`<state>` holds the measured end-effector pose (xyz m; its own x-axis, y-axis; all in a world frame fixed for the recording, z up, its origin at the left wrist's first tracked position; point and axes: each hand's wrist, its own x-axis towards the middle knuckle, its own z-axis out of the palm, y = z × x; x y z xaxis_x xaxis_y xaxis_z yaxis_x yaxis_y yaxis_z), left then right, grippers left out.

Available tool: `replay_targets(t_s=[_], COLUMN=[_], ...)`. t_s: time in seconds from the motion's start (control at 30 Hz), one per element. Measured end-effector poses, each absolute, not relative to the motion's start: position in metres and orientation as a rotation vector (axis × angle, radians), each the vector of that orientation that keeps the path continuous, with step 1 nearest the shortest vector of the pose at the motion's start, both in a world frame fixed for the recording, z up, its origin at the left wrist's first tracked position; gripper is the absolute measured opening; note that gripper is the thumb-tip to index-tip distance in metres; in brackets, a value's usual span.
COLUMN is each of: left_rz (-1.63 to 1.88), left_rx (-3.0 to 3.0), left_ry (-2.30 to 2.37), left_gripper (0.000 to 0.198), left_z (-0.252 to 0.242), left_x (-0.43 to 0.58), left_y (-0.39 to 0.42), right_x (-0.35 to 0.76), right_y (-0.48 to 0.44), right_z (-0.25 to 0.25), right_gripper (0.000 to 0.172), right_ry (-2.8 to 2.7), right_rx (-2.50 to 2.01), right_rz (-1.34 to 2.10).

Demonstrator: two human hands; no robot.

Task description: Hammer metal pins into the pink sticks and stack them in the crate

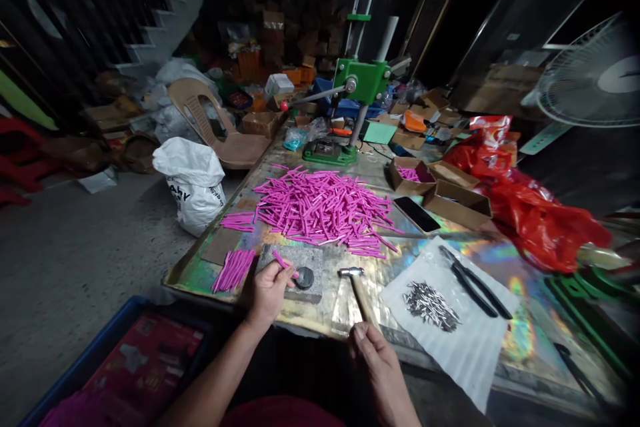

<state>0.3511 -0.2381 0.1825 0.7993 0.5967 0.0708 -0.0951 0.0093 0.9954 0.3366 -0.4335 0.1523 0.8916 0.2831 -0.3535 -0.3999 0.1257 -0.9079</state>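
My left hand (271, 288) pinches a thin pink stick (281, 260) at the near edge of the table. The stick's lower end is beside a dark round metal piece (305, 279) on a grey block (309, 257). My right hand (374, 349) is closed around the end of the wooden handle of a small hammer (361, 292). The hammer's head is just right of the block, over the tabletop. Left of my left hand lies a row of pink sticks (233, 271). A large heap of pink sticks (325, 207) spreads behind the block.
On a white foam sheet (395, 283) lie small metal pins (430, 305) and black-handled pliers (475, 287). A phone (417, 214) and small cardboard boxes (457, 205) are farther back. A green hand press (363, 80) stands behind the heap. A blue crate (117, 312) is on the left.
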Motion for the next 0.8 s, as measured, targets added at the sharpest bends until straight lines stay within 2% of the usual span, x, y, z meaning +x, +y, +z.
replay_targets(t_s=[0.17, 0.37, 0.5, 0.6, 0.8], left_rz=[0.552, 0.517, 0.515, 0.536, 0.58], left_rx=[1.496, 1.772, 2.055, 2.21, 2.371], left_ry=[0.415, 0.279, 0.049, -0.095, -0.174], left_gripper=[0.007, 0.008, 0.013, 0.016, 0.02], left_z=[0.18, 0.186, 0.199, 0.204, 0.199], left_x=[0.351, 0.35, 0.352, 0.353, 0.355], left_y=[-0.238, -0.234, -0.231, -0.23, -0.231], right_x=[0.348, 0.374, 0.384, 0.392, 0.398], right_y=[-0.445, -0.467, -0.468, -0.467, -0.468], right_z=[0.156, 0.148, 0.142, 0.146, 0.18], right_gripper=[0.036, 0.023, 0.023, 0.025, 0.011], right_ry=[0.048, -0.112, -0.231, -0.133, -0.092], right_rx=[-1.503, -2.206, -2.495, -2.483, -2.007], right_rz=[0.391, 0.071, 0.118, 0.309, 0.531])
